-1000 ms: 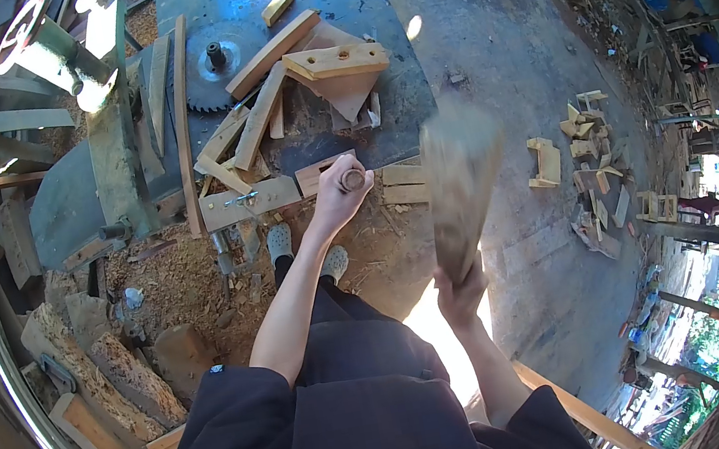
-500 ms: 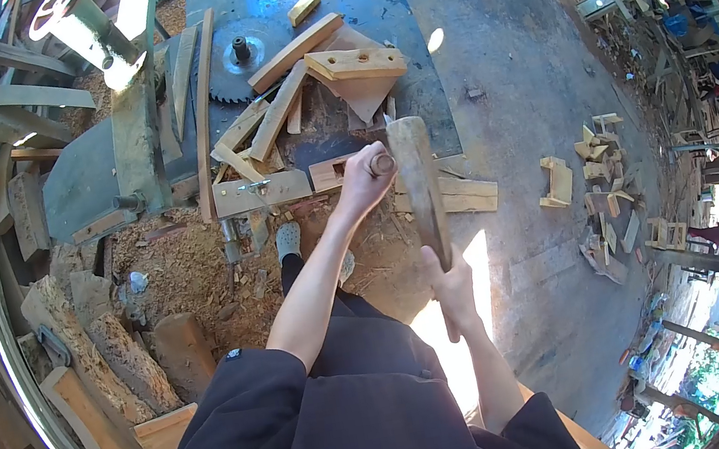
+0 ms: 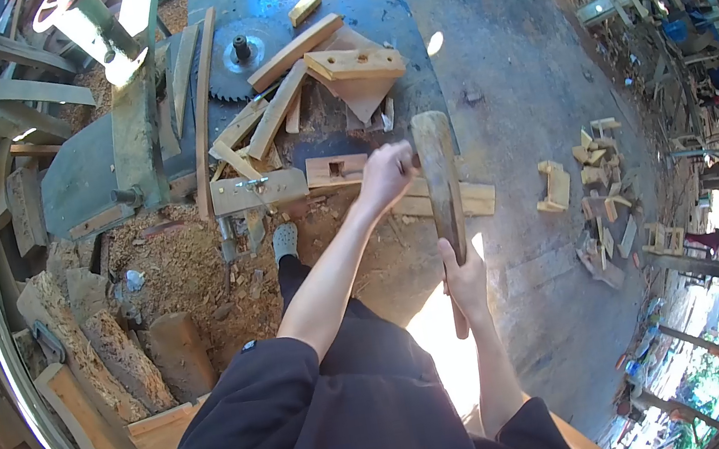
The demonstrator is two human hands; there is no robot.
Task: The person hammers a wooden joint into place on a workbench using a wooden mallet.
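Wooden mallet (image 3: 439,175) now down against the chisel handle at the worktop's (image 3: 406,45) near edge, lowered from a raised swing a second ago; right hand (image 3: 464,281) gripping its shaft, left hand (image 3: 385,174) wrapped around the chisel over the mortised block (image 3: 333,170).

Worn wooden mallet (image 3: 440,175) upright beside notched pale wood block (image 3: 337,169) on sawdust-strewn table edge

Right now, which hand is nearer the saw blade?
Left. The left hand is by the table edge, below and right of the saw blade. The right hand grips the mallet farther back.
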